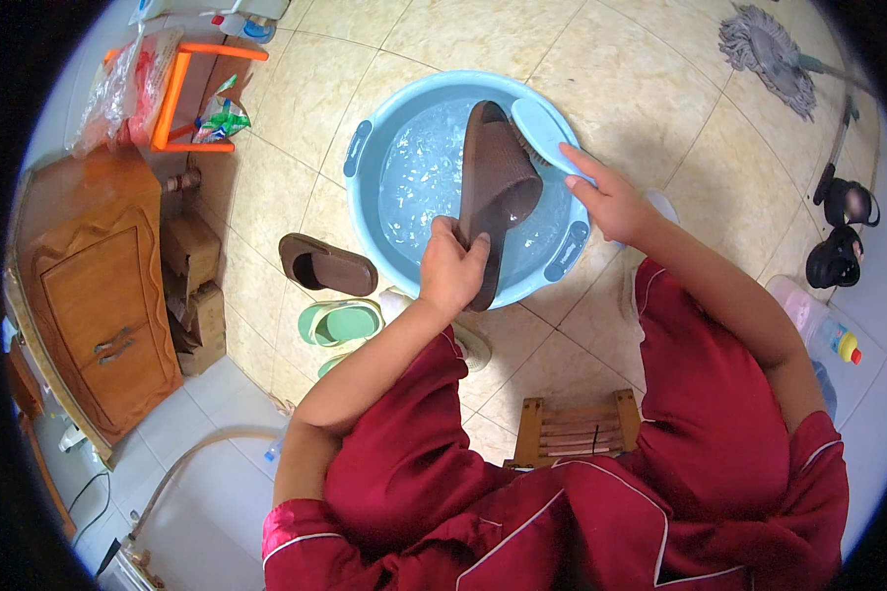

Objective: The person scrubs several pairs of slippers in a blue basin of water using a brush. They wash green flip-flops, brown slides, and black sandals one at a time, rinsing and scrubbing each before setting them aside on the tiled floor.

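My left hand (452, 267) grips a brown slide sandal (480, 185) by its heel end, thumb on the sole's edge. The sandal is tilted above a round light-blue plastic basin (366, 210) that holds water (417, 177). In my right hand (612, 198) is the handle of a light-blue scrub brush (543, 127). Its bristles face the sandal's strap and seem to touch its right side. A second brown slide (329, 264) lies on the tiled floor to the left of the basin. Below that slide is a green slipper (340, 323).
An orange stool frame (174, 96) with plastic bags stands at upper left, above a wooden cabinet (107, 325) and cardboard boxes (196, 295). A mop (772, 59), black sandals (835, 255) and a bottle with a yellow cap (820, 325) are at right. A wooden stool (576, 428) is beneath me.
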The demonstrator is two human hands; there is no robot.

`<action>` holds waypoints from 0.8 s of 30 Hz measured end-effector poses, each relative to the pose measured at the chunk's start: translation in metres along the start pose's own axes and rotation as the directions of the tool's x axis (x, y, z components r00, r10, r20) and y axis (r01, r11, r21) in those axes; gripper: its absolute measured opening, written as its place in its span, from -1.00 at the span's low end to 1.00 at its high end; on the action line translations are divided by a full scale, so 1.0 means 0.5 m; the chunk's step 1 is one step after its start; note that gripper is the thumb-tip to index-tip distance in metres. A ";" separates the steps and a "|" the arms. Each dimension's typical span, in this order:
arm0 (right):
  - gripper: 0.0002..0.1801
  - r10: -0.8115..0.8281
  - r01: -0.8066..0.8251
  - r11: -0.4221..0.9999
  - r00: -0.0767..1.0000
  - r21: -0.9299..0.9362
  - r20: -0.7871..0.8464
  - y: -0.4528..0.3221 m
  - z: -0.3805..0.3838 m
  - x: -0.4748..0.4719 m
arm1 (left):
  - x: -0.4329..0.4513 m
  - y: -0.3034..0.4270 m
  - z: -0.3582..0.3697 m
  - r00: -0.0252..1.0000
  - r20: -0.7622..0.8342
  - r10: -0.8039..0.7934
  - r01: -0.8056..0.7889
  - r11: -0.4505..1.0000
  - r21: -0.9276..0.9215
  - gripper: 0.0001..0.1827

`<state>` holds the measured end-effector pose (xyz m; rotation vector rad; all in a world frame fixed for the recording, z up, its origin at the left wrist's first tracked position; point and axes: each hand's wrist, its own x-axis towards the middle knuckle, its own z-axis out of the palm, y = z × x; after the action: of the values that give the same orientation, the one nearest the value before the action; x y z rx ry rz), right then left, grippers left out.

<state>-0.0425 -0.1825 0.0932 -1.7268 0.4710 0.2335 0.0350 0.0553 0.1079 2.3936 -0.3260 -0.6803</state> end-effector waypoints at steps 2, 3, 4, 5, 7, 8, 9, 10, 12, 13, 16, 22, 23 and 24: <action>-0.45 -0.006 0.004 0.999 0.999 -0.051 -0.047 -0.002 -0.005 -0.009 | -0.018 0.022 -0.026 0.995 -0.046 0.094 -0.089 0.991 0.096 -0.66; -0.44 -0.042 0.038 0.997 0.997 -0.066 -0.063 -0.002 -0.006 -0.010 | -0.022 0.018 -0.037 0.986 -0.054 0.156 -0.147 0.978 0.146 -0.65; -0.42 -0.076 0.070 0.994 0.994 -0.078 -0.080 0.002 -0.010 -0.013 | -0.026 0.012 -0.045 0.976 -0.065 0.210 -0.193 0.960 0.201 -0.64; -0.41 -0.134 0.127 0.989 0.986 -0.076 -0.096 0.014 -0.017 -0.013 | -0.031 0.001 -0.052 0.963 -0.074 0.260 -0.233 0.938 0.257 -0.64; -0.38 -0.154 0.148 0.987 0.982 -0.067 -0.111 0.009 -0.012 -0.017 | -0.020 -0.028 -0.057 0.896 -0.145 0.419 -0.365 0.883 0.296 -0.67; -0.38 -0.116 0.108 0.992 0.986 -0.072 -0.121 -0.008 -0.014 -0.023 | -0.022 -0.039 -0.056 0.887 -0.183 0.424 -0.366 0.887 0.282 -0.67; -0.38 -0.099 0.093 0.994 0.984 -0.048 -0.145 -0.011 -0.014 -0.027 | -0.016 -0.043 -0.051 0.869 -0.214 0.445 -0.387 0.883 0.266 -0.67; -0.38 -0.086 0.084 0.996 0.984 -0.020 -0.156 -0.016 -0.007 -0.027 | -0.021 -0.047 -0.052 0.894 -0.241 0.377 -0.345 0.924 0.163 -0.67; -0.40 -0.108 0.116 0.993 0.980 0.034 -0.167 -0.013 0.009 -0.025 | -0.029 -0.051 -0.055 0.931 -0.273 0.243 -0.268 0.962 -0.058 -0.67; -0.41 -0.129 0.135 0.990 0.976 0.026 -0.176 -0.012 0.014 -0.018 | -0.031 -0.054 -0.057 0.931 -0.281 0.234 -0.269 0.959 -0.090 -0.67; -0.42 -0.144 0.134 0.989 0.967 -0.061 -0.212 -0.048 0.047 -0.015 | -0.029 -0.062 -0.056 0.952 -0.269 0.147 -0.222 0.937 -0.271 -0.67; -0.43 -0.033 0.041 0.997 0.991 0.060 -0.129 -0.082 0.077 0.004 | -0.006 -0.111 -0.055 0.968 -0.251 -0.004 -0.216 0.495 -0.841 -0.65; -0.45 -0.019 0.031 0.994 0.993 0.102 -0.114 -0.080 0.080 0.008 | 0.005 -0.126 -0.061 0.963 -0.262 -0.062 -0.194 0.514 -0.836 -0.65; -0.46 -0.005 0.021 0.989 0.994 0.145 -0.112 -0.067 0.068 0.015 | 0.023 -0.130 -0.070 0.958 -0.266 -0.109 -0.170 0.531 -0.830 -0.65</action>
<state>-0.0179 -0.1461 0.1127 -1.6046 0.5448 0.0914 0.0677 0.1188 0.0862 1.4685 0.1033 -0.3215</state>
